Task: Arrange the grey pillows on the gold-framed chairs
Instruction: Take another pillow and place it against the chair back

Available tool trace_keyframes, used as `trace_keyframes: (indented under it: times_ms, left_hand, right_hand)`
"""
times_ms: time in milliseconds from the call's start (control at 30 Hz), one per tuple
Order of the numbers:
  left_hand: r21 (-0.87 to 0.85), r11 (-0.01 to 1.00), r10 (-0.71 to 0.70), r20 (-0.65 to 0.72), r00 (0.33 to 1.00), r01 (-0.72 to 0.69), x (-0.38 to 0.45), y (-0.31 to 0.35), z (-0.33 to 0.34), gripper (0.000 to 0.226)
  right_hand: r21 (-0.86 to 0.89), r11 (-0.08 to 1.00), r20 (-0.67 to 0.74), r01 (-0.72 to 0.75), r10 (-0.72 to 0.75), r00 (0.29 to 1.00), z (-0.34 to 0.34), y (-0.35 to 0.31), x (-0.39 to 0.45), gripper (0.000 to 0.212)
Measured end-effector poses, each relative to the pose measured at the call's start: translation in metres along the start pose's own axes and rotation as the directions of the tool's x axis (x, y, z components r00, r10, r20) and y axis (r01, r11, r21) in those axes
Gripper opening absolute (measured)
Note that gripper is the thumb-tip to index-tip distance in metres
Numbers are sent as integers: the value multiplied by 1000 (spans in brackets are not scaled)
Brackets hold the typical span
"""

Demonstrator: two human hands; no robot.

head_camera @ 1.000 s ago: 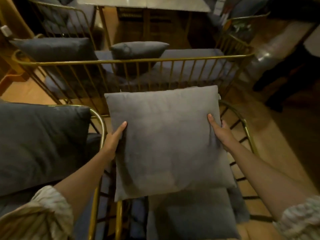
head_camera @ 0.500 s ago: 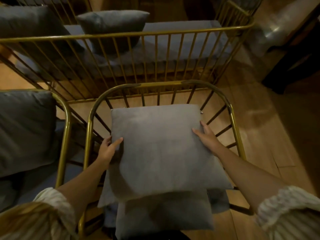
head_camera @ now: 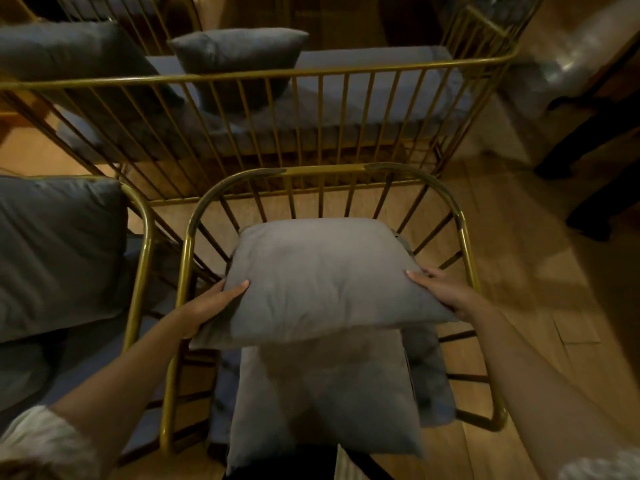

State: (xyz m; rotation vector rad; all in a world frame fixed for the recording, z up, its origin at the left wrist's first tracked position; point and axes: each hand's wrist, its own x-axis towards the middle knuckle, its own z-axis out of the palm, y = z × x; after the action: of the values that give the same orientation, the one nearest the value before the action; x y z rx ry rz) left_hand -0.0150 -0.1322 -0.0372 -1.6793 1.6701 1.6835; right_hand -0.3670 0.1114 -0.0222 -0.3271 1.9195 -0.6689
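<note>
Over the seat of the nearest gold chair [head_camera: 188, 244], a grey pillow [head_camera: 322, 282] held flat between both hands, low inside the curved backrest. Looks like mid-placement: not yet set down for good, resting or nearly resting on a second pillow [head_camera: 322, 403] already lying on the seat below, though whether the two touch cannot be told from here. Under that, a darker seat cushion [head_camera: 429, 382] poking out on the right.

Left hand [head_camera: 211, 306] on the pillow's near left corner, thumb on top, fingers tucked beneath, closed on the fabric. Right hand [head_camera: 446, 294] mirrored at the near right edge, thumb laid on top, fingers curled under and out of sight, gripping too. Pillow spanning the gap between them, far edge pointing at the backrest bars, near edge sagging a little towards the wearer.

Progress, at a guess: partway. To the left, another chair [head_camera: 140, 271] with a big dark pillow [head_camera: 59, 251] standing in it, seemingly sorted. Beyond the tall gold railing [head_camera: 242, 76], a long bench with two more pillows [head_camera: 239, 53] propped up. Here, though, two pillows stacked on one seat, neither leaned upright, so probably some tidying left: standing this one against the back, perhaps, and dealing with the one below.
</note>
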Motion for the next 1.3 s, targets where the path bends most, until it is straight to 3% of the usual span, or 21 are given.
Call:
trace_keyframes:
  times_ms: [100,200,267,467,600,700,800,867,1133,1300]
  left_hand:
    - [30,995,92,-58,994,-90,-9,20,-18,66]
    - [182,965,195,-19,981,-188,-19,51,-40,48]
    - [197,953,234,-3,972,-229,-21,73,-58,40]
    - [-187,959,161,-268,950,-215,-6,150,-89,50]
    - [-17,945,290,-413,863,-325,31,166,-65,53]
    - [161,934,352,-274,895,-318,63,173,-39,61]
    - [383,890,314,-121,942,-248,85,174,-11,92]
    - [356,894,333,-125,935,-271,95,168,0,102]
    - [310,873,431,-132,892,-376,96,140,-2,108]
    - [393,837,462,-130,877,-382,69,103,-8,107]
  right_hand:
    - [47,991,-132,125,-118,984,-14,-23,-11,49]
    - [2,964,-215,264,-258,942,-33,-58,-18,22]
    - [-20,944,-281,329,-321,905,-42,-82,-18,18]
    - [162,891,-506,424,-294,811,-55,-138,15,32]
    - [46,928,-417,369,-318,851,-35,-148,64,50]
    - [-195,932,-232,305,-346,909,-8,-147,96,69]
    - [-302,922,-89,242,-280,956,15,-140,112,86]
    - [-321,917,-111,235,-283,953,23,-133,117,91]
    - [-385,876,-155,291,-373,915,24,-117,108,92]
    - [-616,747,-182,251,-445,877,58,-114,78,87]
